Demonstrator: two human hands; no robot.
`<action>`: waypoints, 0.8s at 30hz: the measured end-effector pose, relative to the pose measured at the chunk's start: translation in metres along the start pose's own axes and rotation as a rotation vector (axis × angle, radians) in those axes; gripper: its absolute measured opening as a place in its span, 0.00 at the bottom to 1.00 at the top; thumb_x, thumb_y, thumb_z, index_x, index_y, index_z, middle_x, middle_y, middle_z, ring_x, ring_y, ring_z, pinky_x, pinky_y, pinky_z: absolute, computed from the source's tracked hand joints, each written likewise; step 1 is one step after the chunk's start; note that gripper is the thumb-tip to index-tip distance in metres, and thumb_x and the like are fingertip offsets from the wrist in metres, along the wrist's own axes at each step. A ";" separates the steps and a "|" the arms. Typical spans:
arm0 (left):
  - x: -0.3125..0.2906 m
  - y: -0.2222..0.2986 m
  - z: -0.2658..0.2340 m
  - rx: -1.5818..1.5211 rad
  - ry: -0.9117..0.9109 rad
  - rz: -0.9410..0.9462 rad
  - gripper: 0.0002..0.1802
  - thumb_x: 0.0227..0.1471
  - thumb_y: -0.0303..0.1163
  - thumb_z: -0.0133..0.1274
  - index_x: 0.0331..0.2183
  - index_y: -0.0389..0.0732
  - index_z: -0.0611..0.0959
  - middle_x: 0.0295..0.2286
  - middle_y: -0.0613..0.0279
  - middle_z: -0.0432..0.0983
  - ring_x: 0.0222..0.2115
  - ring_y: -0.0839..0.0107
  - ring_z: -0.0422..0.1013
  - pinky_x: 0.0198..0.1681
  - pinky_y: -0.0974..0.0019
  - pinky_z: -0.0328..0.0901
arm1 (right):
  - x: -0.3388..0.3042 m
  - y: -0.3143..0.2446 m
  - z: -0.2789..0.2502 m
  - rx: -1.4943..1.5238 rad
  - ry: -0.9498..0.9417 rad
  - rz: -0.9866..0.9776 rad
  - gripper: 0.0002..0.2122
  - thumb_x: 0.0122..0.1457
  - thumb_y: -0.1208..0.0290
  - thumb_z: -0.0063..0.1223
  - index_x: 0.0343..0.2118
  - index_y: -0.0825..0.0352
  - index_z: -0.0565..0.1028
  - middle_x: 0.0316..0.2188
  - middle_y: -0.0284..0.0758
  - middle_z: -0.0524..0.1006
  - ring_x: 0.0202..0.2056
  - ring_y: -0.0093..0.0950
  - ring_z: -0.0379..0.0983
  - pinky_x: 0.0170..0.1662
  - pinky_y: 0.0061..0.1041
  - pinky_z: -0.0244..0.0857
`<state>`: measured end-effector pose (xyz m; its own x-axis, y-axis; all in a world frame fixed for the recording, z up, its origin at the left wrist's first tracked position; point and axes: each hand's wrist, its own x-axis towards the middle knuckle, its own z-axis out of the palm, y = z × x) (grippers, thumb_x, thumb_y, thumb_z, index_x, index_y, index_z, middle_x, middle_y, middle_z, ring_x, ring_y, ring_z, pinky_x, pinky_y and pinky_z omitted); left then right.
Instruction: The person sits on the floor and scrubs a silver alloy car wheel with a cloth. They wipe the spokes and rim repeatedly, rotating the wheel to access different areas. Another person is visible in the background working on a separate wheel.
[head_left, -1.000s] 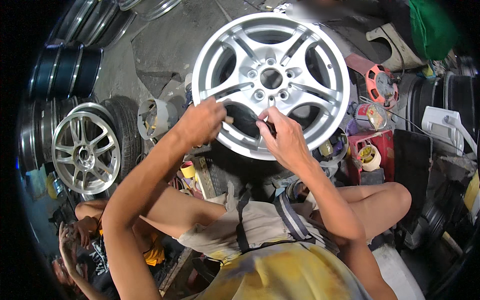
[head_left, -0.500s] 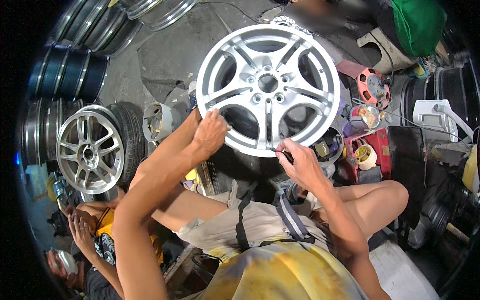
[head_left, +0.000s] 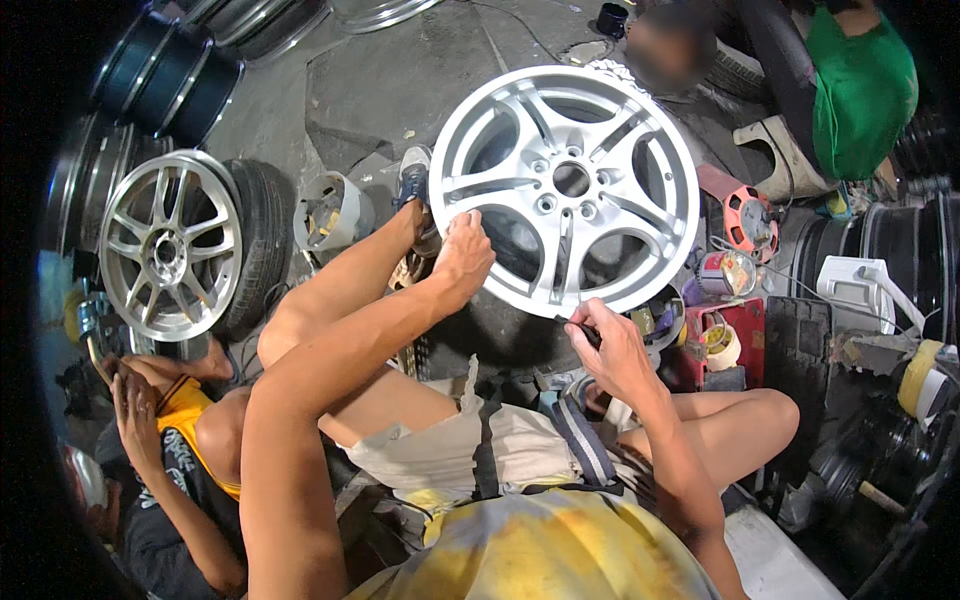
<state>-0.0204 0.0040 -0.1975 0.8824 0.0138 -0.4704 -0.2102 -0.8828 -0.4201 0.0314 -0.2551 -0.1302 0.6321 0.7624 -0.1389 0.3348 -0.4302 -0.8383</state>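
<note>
A silver alloy wheel [head_left: 565, 185] with paired spokes lies face up in front of me, resting on a dark tyre [head_left: 500, 345]. My left hand [head_left: 462, 255] presses on the wheel's lower left rim, fingers curled over the edge. My right hand [head_left: 612, 345] sits at the wheel's lower rim, closed around a thin dark tool [head_left: 578, 330] whose tip meets the rim edge. My bare knees spread out on either side below the wheel.
Another silver wheel in a tyre [head_left: 170, 245] leans at the left, with dark rims [head_left: 170, 85] stacked behind. A person in a yellow and black shirt [head_left: 170, 460] crouches lower left. Tape rolls [head_left: 720, 340], a red box [head_left: 715, 350] and an orange cord reel [head_left: 745, 215] crowd the right.
My left hand slid from the wheel's spokes down to its lower left rim. My right hand dropped from the spokes to the bottom rim edge with the tool.
</note>
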 end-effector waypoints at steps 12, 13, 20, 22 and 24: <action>-0.057 -0.006 -0.029 -0.688 -0.047 0.072 0.22 0.55 0.42 0.46 0.24 0.36 0.86 0.29 0.47 0.81 0.35 0.54 0.77 0.41 0.53 0.67 | -0.007 0.043 -0.038 0.166 -0.124 0.312 0.08 0.59 0.74 0.53 0.33 0.69 0.65 0.23 0.30 0.65 0.27 0.18 0.60 0.32 0.21 0.59; -0.046 -0.018 -0.026 -0.702 -0.130 0.055 0.20 0.52 0.40 0.45 0.30 0.36 0.87 0.33 0.46 0.82 0.37 0.51 0.79 0.46 0.50 0.66 | -0.006 0.049 -0.042 0.151 -0.116 0.316 0.08 0.59 0.74 0.53 0.33 0.69 0.65 0.23 0.30 0.65 0.27 0.18 0.60 0.32 0.21 0.59; -0.036 -0.064 0.006 -0.677 0.106 -0.245 0.18 0.51 0.32 0.49 0.42 0.32 0.80 0.31 0.48 0.82 0.34 0.56 0.80 0.36 0.56 0.73 | 0.003 0.052 -0.035 0.130 -0.129 0.265 0.09 0.54 0.74 0.64 0.28 0.71 0.73 0.22 0.26 0.71 0.24 0.14 0.62 0.26 0.17 0.56; -0.028 -0.060 0.012 -0.709 0.063 -0.270 0.19 0.51 0.31 0.50 0.44 0.30 0.77 0.31 0.47 0.82 0.34 0.56 0.80 0.36 0.56 0.73 | 0.010 0.039 -0.021 0.126 -0.127 0.281 0.10 0.54 0.73 0.64 0.28 0.72 0.73 0.21 0.25 0.71 0.23 0.14 0.61 0.26 0.17 0.56; -0.013 -0.047 0.007 -0.712 -0.022 -0.315 0.23 0.52 0.31 0.50 0.47 0.25 0.75 0.34 0.45 0.81 0.35 0.55 0.80 0.37 0.58 0.74 | 0.017 0.037 -0.002 0.186 -0.088 0.329 0.09 0.55 0.72 0.64 0.29 0.71 0.75 0.19 0.24 0.70 0.23 0.13 0.61 0.26 0.16 0.55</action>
<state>-0.0248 0.0488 -0.1771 0.8453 0.3171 -0.4301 0.3768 -0.9244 0.0590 0.0566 -0.2590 -0.1626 0.6195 0.6403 -0.4541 -0.0131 -0.5700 -0.8215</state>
